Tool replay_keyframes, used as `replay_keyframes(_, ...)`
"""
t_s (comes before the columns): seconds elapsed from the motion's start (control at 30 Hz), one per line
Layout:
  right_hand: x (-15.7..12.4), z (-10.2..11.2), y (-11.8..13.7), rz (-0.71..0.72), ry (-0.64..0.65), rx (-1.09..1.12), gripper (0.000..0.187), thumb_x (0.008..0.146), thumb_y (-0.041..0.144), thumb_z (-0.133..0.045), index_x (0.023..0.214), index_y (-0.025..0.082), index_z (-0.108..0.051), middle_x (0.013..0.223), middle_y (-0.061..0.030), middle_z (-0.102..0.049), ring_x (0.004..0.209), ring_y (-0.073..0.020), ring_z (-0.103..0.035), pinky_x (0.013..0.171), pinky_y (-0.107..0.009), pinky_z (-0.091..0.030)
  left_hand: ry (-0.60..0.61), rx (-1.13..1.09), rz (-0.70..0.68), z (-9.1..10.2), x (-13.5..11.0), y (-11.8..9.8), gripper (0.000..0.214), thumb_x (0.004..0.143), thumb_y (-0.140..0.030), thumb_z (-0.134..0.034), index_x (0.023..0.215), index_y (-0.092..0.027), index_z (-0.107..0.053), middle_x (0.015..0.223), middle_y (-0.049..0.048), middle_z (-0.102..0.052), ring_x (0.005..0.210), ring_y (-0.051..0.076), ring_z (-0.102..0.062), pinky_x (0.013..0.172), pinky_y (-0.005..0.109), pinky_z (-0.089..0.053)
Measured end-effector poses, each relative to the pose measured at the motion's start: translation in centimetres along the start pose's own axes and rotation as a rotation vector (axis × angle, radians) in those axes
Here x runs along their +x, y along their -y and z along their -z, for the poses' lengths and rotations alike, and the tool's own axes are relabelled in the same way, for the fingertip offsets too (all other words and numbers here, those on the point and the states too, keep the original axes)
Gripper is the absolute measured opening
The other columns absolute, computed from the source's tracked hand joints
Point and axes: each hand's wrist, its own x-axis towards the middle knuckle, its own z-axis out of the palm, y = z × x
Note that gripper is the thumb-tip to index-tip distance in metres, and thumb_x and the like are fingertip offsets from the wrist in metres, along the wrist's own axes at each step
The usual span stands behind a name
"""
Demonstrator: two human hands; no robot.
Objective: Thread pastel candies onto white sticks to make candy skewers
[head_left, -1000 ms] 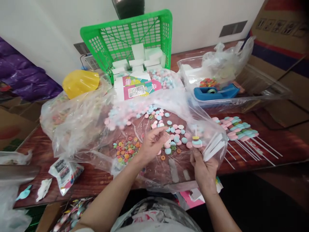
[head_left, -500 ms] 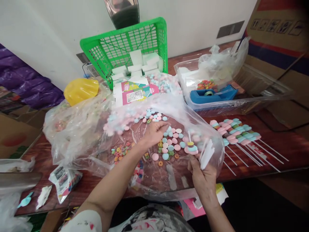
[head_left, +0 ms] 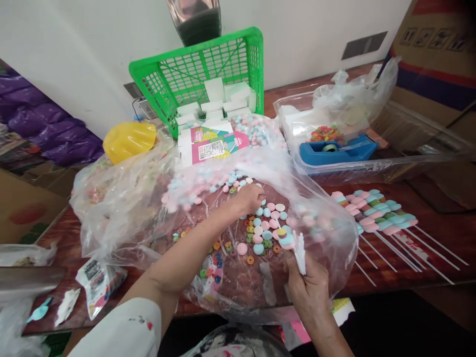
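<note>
My right hand [head_left: 309,287] is closed round a bunch of white sticks [head_left: 300,250]. Held with them is a candy skewer [head_left: 286,237], with pink, blue and yellow pieces on its stick. Over the far side of the loose pastel candies [head_left: 266,224], my left hand [head_left: 248,199] has its fingers curled together. Whatever is between those fingertips is hidden, though a blue candy shows just below them. Small ring-shaped candies [head_left: 250,260] lie among the pink and blue discs on clear plastic.
Finished-looking candy skewers [head_left: 386,210] lie at the right. Behind them, a clear tray [head_left: 334,168] holds a blue tape dispenser [head_left: 338,151]. A green crate [head_left: 197,54] with white boxes stands at the back. Bulky plastic bags [head_left: 119,193] and a yellow bowl-like piece [head_left: 130,141] fill the left.
My right hand has shifted left and slightly down with the sticks and skewer, closer to the loose candies. My left fingers have curled in more. The view has shifted slightly.
</note>
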Motion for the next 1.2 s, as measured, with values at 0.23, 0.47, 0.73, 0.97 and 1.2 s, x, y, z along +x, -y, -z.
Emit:
replay_keyframes(0.23, 0.2, -0.1, 0.3, 0.077, -0.031, -0.033, 0.02, 0.084, 0.011, -0.048, 0.085, 0.017, -0.068, 0.065, -0.0017, -0.065, 0.052, -0.0138, -0.06, 0.051, -0.022, -0.049, 0.131, 0.178, -0.279, -0.1, -2.9, -1.2, 0.023, 0.078, -0.002, -0.041, 0.079, -0.014, -0.061, 0.084, 0.0092, -0.06, 0.084, 0.021, -0.05, 0.084, 0.034, -0.039)
replay_keyframes(0.47, 0.8, -0.3, 1.1, 0.168, 0.003, -0.039, 0.028, 0.081, 0.006, -0.043, 0.091, 0.017, -0.067, 0.063, 0.0008, -0.063, 0.054, -0.0133, -0.062, 0.052, -0.02, -0.049, 0.099, 0.22, -0.347, 0.5, -4.2, -0.8, 0.025, 0.076, -0.003, -0.043, 0.089, -0.015, -0.06, 0.093, 0.0097, -0.056, 0.088, 0.023, -0.05, 0.078, 0.035, -0.042)
replay_keyframes(0.73, 1.0, -0.7, 1.9, 0.219, -0.026, -0.055, 0.03, 0.082, 0.007, -0.042, 0.095, 0.016, -0.068, 0.061, 0.0006, -0.064, 0.048, -0.0127, -0.058, 0.05, -0.02, -0.048, -0.402, -0.297, -0.084, 0.4, -7.5, -1.4, 0.03, 0.086, -0.016, -0.048, 0.11, -0.019, -0.064, 0.097, 0.0077, -0.064, 0.087, 0.02, -0.059, 0.081, 0.035, -0.047)
replay_keyframes(0.97, -0.9, -1.6, 1.8, 0.222, 0.151, -0.059, 0.028, 0.082, 0.007, -0.043, 0.096, 0.016, -0.065, 0.072, -0.0021, -0.068, 0.061, -0.0148, -0.063, 0.059, -0.023, -0.05, -0.691, -1.04, 0.234, -1.0, -11.7, -2.2, 0.023, 0.076, -0.027, -0.069, 0.097, -0.019, -0.073, 0.099, 0.005, -0.069, 0.092, 0.017, -0.062, 0.083, 0.03, -0.049)
replay_keyframes(1.2, -1.3, -2.1, 1.6, 0.205, 0.247, -0.155, 0.021, 0.083, 0.01, -0.042, 0.081, 0.018, -0.062, 0.06, 0.0009, -0.059, 0.052, -0.0143, -0.054, 0.051, -0.023, -0.042, -0.791, -1.211, 0.218, -1.3, -13.1, -2.6, 0.021, 0.073, -0.03, -0.074, 0.091, -0.02, -0.076, 0.097, 0.0053, -0.065, 0.094, 0.017, -0.06, 0.08, 0.026, -0.05)
